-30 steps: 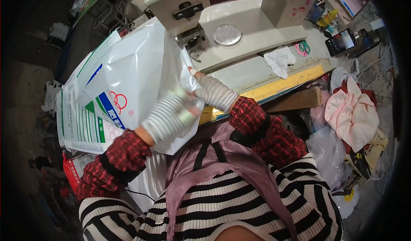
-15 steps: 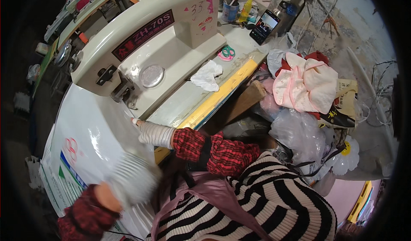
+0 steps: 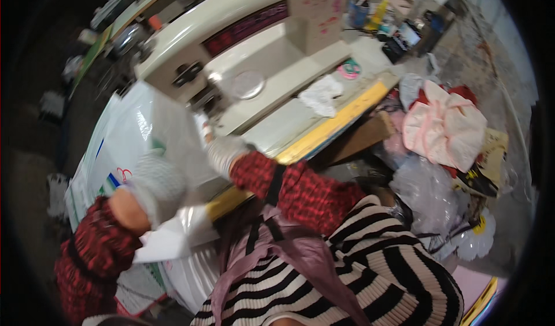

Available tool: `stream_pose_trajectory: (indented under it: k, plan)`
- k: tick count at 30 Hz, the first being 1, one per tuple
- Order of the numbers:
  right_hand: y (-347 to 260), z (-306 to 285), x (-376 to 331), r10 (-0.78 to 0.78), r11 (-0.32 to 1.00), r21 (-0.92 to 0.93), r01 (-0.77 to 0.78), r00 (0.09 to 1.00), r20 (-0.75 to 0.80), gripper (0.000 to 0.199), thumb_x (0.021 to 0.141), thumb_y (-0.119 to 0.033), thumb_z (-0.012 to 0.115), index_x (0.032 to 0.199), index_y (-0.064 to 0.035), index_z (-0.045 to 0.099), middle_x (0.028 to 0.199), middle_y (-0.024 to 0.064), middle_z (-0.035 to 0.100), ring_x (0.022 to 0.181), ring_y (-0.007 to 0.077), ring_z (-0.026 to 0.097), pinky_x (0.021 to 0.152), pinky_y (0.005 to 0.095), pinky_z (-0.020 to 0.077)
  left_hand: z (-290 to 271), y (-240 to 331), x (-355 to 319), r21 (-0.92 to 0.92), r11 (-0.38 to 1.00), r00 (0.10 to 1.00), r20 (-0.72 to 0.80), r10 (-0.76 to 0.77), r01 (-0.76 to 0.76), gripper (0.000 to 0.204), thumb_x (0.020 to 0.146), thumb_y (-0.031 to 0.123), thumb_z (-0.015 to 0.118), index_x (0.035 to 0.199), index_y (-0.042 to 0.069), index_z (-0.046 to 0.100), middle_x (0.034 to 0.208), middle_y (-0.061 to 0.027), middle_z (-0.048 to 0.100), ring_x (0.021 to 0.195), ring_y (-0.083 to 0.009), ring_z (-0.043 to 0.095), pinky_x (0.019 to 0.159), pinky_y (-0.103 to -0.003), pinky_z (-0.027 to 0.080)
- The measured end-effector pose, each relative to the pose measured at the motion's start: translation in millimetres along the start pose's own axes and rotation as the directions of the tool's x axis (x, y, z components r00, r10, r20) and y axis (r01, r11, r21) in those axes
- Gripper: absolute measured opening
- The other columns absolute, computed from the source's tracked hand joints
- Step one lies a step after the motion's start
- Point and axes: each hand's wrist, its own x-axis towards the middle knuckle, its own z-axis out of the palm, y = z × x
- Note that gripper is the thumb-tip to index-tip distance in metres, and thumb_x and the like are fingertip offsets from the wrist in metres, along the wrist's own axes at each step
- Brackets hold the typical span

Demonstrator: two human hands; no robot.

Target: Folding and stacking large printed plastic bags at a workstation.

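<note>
A large white plastic sack [image 3: 136,123] with coloured print lies bunched at the left end of a cream sewing machine [image 3: 263,103], against its needle area [image 3: 205,100]. My right hand [image 3: 224,155], in a whitish knit glove, is at the sack's edge beside the needle, fingers closed on that edge with one fingertip pointing at the needle. Further left, my left hand [image 3: 155,187], gloved alike, rests against the sack's near part; motion blur smears its fingers. Both forearms wear red-and-black checked sleeves.
A white cloth scrap [image 3: 321,96] and small scissors [image 3: 349,68] lie on the machine bed. Behind stand a phone [image 3: 400,41] and a cup [image 3: 358,12]. Plastic bags [image 3: 425,187] and pink-trimmed cloth [image 3: 445,123] heap at the right. A yellow strip [image 3: 329,123] lines the bed's near edge.
The view has shifted, so the machine sits further right. My left hand has moved forward and left with the sack, which now bunches higher. My right hand stays by the needle.
</note>
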Motion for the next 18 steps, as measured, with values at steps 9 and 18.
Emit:
stream_pose_trajectory:
  k: [9,18]
  plan:
    - [-7,-14,-61,-0.020,1.000,0.013,0.017,0.932,0.361,0.066,0.089,-0.008,0.035,0.145,0.0024,0.001,0.099,0.0293,0.062,0.087,0.0373,0.064,0.075,0.0463,0.0502,26,97,57,-0.113,0.945,0.947,0.062,0.316,-0.308,0.019,0.071,0.018,0.062,0.081,0.007,0.073,0.081,-0.0145,0.069,0.076,-0.0329,0.067,0.065,-0.041,0.054]
    - [-17,-21,10,-0.057,0.953,-0.276,0.124,0.970,0.237,0.050,0.093,-0.014,0.032,0.135,0.0107,0.027,0.092,0.0209,0.066,0.083,0.0337,0.066,0.069,0.0460,0.0514,4,30,33,0.078,0.991,0.994,0.034,0.103,-0.105,0.020,0.081,0.018,0.056,0.089,0.008,0.072,0.084,-0.0107,0.067,0.072,-0.0259,0.065,0.060,-0.036,0.052]
